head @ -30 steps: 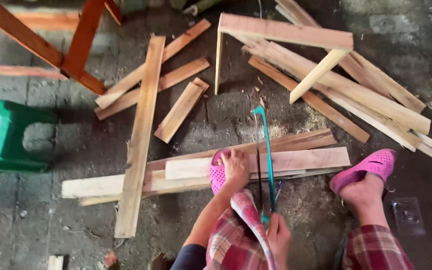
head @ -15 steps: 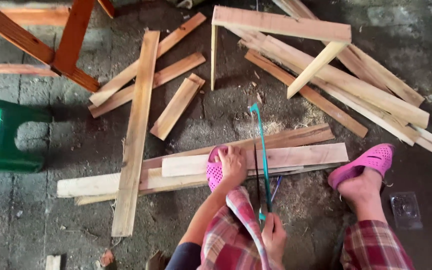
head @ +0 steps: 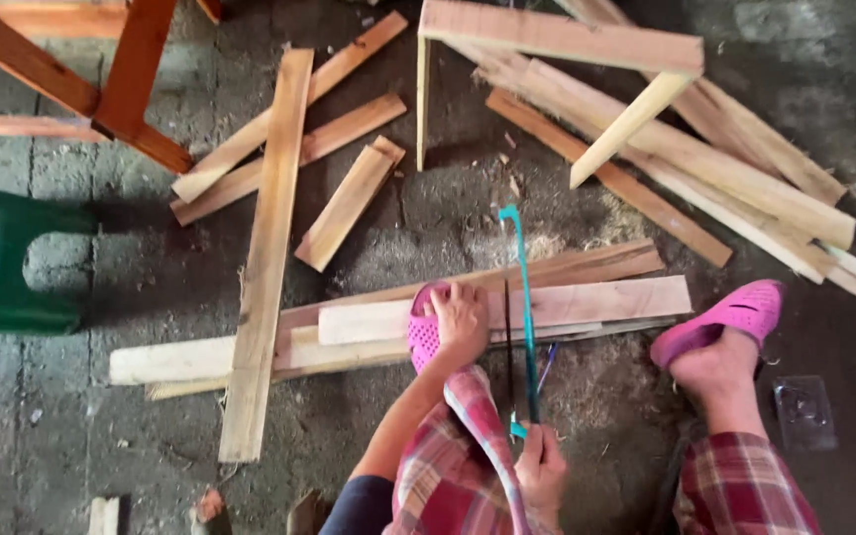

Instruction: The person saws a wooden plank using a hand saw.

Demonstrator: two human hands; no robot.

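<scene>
Seen from above, a person crouches on a concrete floor (head: 71,426) strewn with wooden slats. The left hand (head: 460,319) presses flat, fingers spread, on a pale plank (head: 596,302), beside a pink-sandalled foot (head: 426,332) pinning it steady. The right hand (head: 542,471) has its grip closed around a teal-framed hacksaw (head: 525,307), whose blade crosses the plank near that hand.

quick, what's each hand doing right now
Left hand: open, pressed flat on the pale wooden board, next to the pink sandal.
Right hand: closed around the handle of the teal-framed saw.
</scene>
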